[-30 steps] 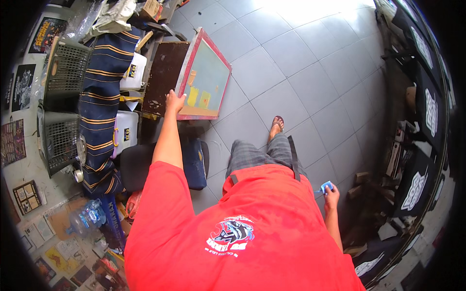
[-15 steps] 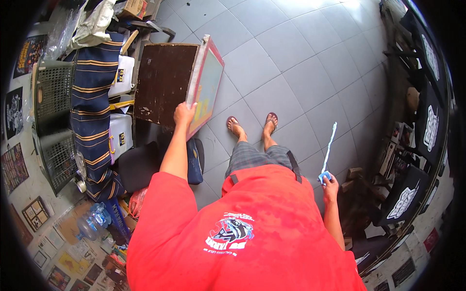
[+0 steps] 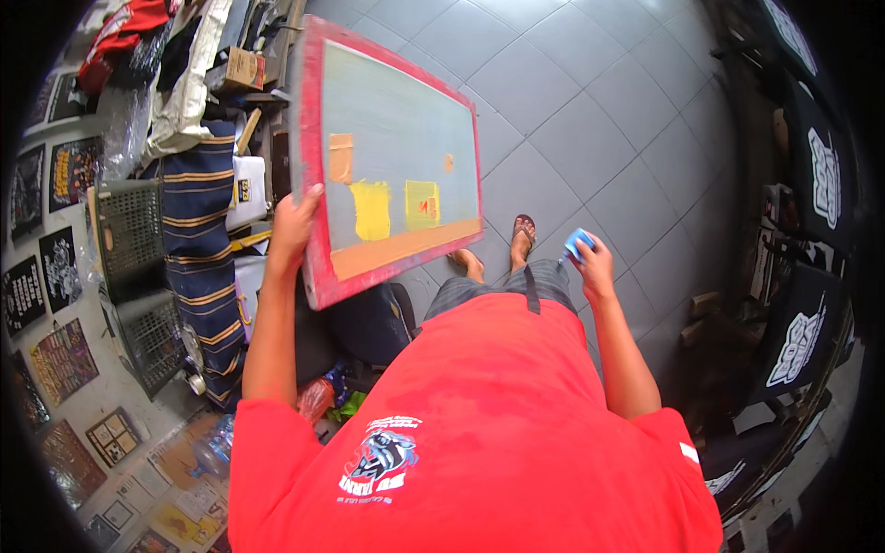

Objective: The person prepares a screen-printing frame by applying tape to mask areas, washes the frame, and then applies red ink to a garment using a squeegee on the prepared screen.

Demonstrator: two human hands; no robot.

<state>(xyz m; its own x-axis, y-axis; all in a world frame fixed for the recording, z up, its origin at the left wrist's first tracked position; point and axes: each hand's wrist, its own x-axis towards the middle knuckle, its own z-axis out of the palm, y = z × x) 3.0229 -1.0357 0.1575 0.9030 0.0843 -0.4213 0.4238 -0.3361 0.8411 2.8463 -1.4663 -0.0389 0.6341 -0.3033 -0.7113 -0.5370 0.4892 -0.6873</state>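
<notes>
Head view: the left hand [image 3: 293, 221] grips the left edge of a screen-printing frame [image 3: 396, 157], fingers wrapped round its red border, thumb on the front. The frame is held up off the grey tiled floor [image 3: 590, 120], tilted, its lower corner close above a dark blue stool [image 3: 369, 323]. Its border is worn red; the mesh is grey-green, with orange tape along the bottom edge and one upper patch, plus yellow blocks near the middle, one bearing a small red mark. The right hand [image 3: 595, 267], well apart at the person's right side, is closed round a small blue and white object [image 3: 577, 243]. A blue striped cloth [image 3: 207, 267] hangs left of the frame.
</notes>
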